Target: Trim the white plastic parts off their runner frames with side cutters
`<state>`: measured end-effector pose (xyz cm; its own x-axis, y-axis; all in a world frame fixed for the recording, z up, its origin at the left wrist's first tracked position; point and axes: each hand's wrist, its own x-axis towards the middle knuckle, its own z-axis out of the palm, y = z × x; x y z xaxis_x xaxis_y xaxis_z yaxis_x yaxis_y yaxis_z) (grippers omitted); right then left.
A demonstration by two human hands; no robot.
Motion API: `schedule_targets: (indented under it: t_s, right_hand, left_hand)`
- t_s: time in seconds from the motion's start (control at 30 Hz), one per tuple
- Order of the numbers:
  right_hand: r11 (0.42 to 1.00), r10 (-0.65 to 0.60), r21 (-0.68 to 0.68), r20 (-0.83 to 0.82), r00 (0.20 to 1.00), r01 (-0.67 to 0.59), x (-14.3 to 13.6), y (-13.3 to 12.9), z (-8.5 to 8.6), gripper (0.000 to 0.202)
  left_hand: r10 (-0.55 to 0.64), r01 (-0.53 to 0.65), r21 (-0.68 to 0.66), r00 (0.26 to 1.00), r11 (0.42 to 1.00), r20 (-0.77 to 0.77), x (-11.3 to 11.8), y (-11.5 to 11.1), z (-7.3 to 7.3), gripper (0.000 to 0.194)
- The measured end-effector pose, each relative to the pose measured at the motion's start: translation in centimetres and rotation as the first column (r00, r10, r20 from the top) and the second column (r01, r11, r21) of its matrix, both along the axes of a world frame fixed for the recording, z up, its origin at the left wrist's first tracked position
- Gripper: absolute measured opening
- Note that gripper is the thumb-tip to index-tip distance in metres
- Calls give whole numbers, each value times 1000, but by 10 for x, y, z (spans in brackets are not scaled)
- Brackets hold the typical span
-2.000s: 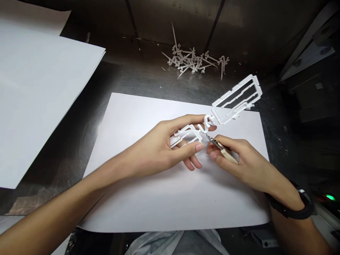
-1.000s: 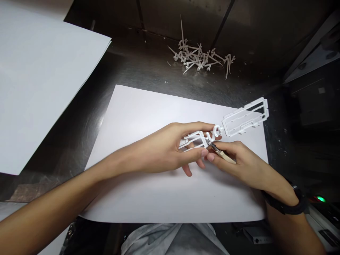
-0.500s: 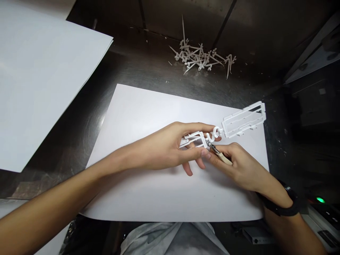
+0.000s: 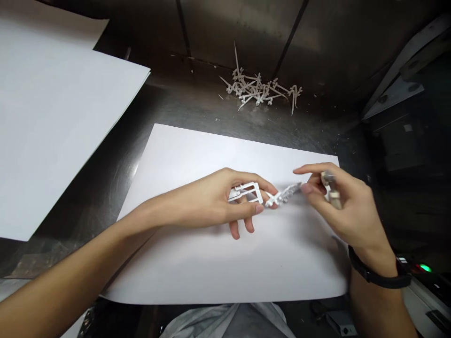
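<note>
My left hand [image 4: 211,202] is closed on a white plastic frame [image 4: 260,195], pinching it between thumb and fingers above the white sheet [image 4: 197,272]. Just right of those fingertips is a second white plastic piece [image 4: 287,193], blurred and seen nearly edge-on; whether it still joins the first frame I cannot tell. Its far end meets or nearly meets the thumb of my right hand [image 4: 355,216]. Pale-handled nippers [image 4: 334,193] sit in the curled fingers and palm of that hand, their jaws smeared by motion. The right index finger points out to the left.
A heap of white plastic sprue offcuts [image 4: 259,89] lies at the back of the dark metal bench [image 4: 169,101], with small crumbs around it. Large white sheets [image 4: 63,126] lie at the left. Dark equipment with a green light [image 4: 425,268] stands at the right.
My right hand has drawn the nippers away from the joint between the two frames, moving right and up. The right-hand frame has turned edge-on and dropped lower. My left hand keeps its hold.
</note>
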<state>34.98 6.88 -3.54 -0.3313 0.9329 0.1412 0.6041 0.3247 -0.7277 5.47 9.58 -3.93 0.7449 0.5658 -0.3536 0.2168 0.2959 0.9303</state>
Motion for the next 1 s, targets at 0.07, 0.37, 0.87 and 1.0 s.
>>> schedule_targets:
  t_s: [0.07, 0.37, 0.87, 1.0]
  right_hand:
    - [996, 43, 70, 114, 993, -51, 0, 5, -4, 16]
    - [991, 130, -49, 115, 985, -125, 1, 10, -17, 6]
    - [964, 261, -51, 30, 965, -260, -24, -4, -18, 11]
    - [997, 68, -38, -74, 995, -70, -21, -2, -12, 6]
  left_hand:
    - [-31, 31, 17, 999, 999, -26, -1, -1, 0, 34]
    - [198, -49, 502, 948, 864, -249, -3, 4, -15, 31]
    - [289, 132, 877, 913, 462, -290, -7, 11, -13, 45]
    - [115, 197, 823, 947, 532, -301, -9, 9, -10, 23]
